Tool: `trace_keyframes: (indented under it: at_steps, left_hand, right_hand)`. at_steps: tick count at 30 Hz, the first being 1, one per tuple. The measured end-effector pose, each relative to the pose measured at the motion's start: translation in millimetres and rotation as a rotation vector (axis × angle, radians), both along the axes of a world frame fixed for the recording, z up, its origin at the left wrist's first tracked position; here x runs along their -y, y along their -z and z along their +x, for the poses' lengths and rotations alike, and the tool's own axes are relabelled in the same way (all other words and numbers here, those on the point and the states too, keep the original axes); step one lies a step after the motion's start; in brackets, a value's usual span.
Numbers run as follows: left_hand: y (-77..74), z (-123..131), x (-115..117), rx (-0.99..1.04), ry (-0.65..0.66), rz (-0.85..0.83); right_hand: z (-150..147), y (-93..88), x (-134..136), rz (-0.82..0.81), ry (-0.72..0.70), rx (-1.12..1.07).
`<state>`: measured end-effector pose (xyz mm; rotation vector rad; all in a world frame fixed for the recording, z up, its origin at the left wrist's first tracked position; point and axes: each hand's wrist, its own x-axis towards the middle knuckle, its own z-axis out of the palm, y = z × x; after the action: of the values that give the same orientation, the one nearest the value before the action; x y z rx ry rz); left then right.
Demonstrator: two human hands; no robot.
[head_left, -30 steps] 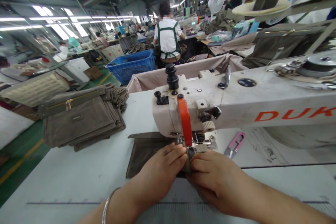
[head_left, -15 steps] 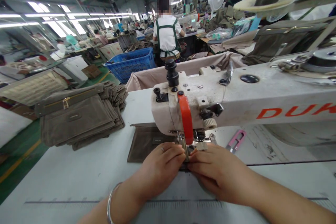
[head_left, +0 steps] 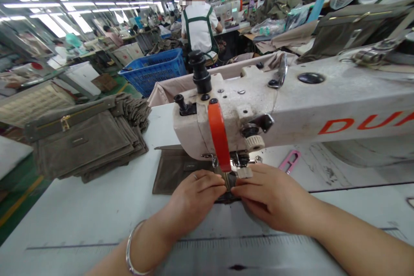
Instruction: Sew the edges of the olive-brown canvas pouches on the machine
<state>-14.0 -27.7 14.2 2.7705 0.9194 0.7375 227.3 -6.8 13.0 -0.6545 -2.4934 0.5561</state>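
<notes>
Sewing machine head [head_left: 220,125] stands at 12 o'clock from the wearer, its long white arm running off toward 3 o'clock over the white worktable [head_left: 97,211]. Olive-brown fabric panel [head_left: 177,172] lies flat on the table, its far part spread at 11 o'clock from the hands and its near edge fed under the presser foot [head_left: 234,159], beneath the orange-red guard [head_left: 219,136].

Left hand [head_left: 194,198] comes in from 7 o'clock, right hand [head_left: 271,194] from 4 o'clock. Left fingers [head_left: 207,183] lie together, curled down on the panel edge; right fingers [head_left: 255,181] lie together too, flatter. Their tips nearly meet just below the foot, clamping the fabric between them. This placement likely keeps the layers aligned and taut at the needle, where the machine head blocks any view from above. The needle point itself is hidden.

Finished-looking stack of zipped canvas pouches [head_left: 84,142] sits at 10 o'clock, within easy reach of the left hand, apparently for that reason. Pink thread snips [head_left: 289,160] lie at 2 o'clock, just beyond the right hand, beside the machine. Blue plastic crate [head_left: 152,71] sits on the floor further off at 11 o'clock.
</notes>
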Motion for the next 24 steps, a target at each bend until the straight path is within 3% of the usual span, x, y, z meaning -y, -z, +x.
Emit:
trace_keyframes:
  at_steps: [10,15,24]
  left_hand:
    - [0.8,-3.8,-9.1,-0.016,0.015,-0.044]
    - [-1.8,-3.7,-22.0,-0.019,-0.023,-0.096]
    - [7.8,-5.7,-43.9,-0.062,-0.187,-0.108]
  right_hand:
    - [-7.0,2.6,6.5,0.019,0.017,0.078]
    - [-10.1,8.3,5.3,0.069,0.13,0.112]
    - [-17.1,12.5,4.1,0.123,0.274,0.216]
